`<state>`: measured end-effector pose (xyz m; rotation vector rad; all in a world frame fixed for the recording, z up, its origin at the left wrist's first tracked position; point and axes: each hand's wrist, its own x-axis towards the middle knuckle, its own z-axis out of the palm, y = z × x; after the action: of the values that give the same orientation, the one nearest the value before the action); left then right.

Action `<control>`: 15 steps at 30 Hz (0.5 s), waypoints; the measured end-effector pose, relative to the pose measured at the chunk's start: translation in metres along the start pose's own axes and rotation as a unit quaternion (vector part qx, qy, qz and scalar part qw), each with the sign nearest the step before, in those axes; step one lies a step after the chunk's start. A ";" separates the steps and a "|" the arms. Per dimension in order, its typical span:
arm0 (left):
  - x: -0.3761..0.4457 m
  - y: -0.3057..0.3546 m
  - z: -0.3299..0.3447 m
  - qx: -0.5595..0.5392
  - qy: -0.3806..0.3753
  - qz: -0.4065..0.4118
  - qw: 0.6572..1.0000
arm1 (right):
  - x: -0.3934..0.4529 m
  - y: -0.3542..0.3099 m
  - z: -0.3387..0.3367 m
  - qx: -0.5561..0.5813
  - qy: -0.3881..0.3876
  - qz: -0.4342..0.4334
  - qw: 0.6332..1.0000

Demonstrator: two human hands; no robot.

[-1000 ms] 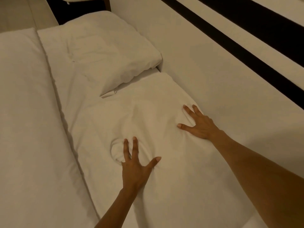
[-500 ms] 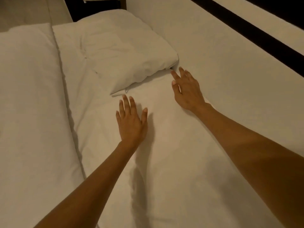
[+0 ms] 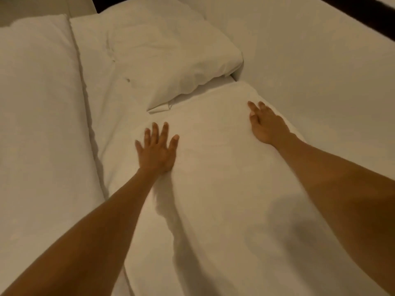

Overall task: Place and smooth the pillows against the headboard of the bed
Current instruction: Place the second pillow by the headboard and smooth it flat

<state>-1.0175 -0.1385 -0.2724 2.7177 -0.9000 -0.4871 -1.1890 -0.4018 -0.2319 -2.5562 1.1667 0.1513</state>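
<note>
A white pillow (image 3: pixel 224 189) lies lengthwise along the pale headboard (image 3: pixel 310 60) in the near half of the view. My left hand (image 3: pixel 157 150) rests flat on its left part with fingers spread. My right hand (image 3: pixel 267 124) presses palm-down on its right edge, where the pillow meets the headboard. A second white pillow (image 3: pixel 166 52) lies beyond it against the headboard, wrinkled, its near corner overlapping the first pillow's far end.
A white duvet (image 3: pixel 38 124) covers the bed to the left of the pillows, with a fold line between them. A dark stripe (image 3: pixel 363 16) runs across the headboard at the top right. A dark gap shows at the far top.
Both hands slid forward along the near pillow from its crumpled middle toward its far end, then drew back slightly. The bunched fabric under my left hand is flat now.
</note>
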 end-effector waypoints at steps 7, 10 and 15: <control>-0.032 0.026 -0.030 0.021 0.096 -0.002 0.995 | -0.037 -0.016 -0.044 0.046 0.167 -0.040 0.984; -0.075 0.078 -0.006 -0.105 0.081 0.008 0.991 | -0.064 -0.037 -0.017 0.083 0.185 -0.112 0.973; -0.132 0.083 0.062 -0.094 0.086 0.038 0.991 | -0.113 0.008 0.043 0.014 0.103 -0.039 0.994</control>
<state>-1.1854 -0.1304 -0.2713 2.5018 -0.8612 -0.3012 -1.2680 -0.3113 -0.2485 -2.6370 1.1276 -0.1490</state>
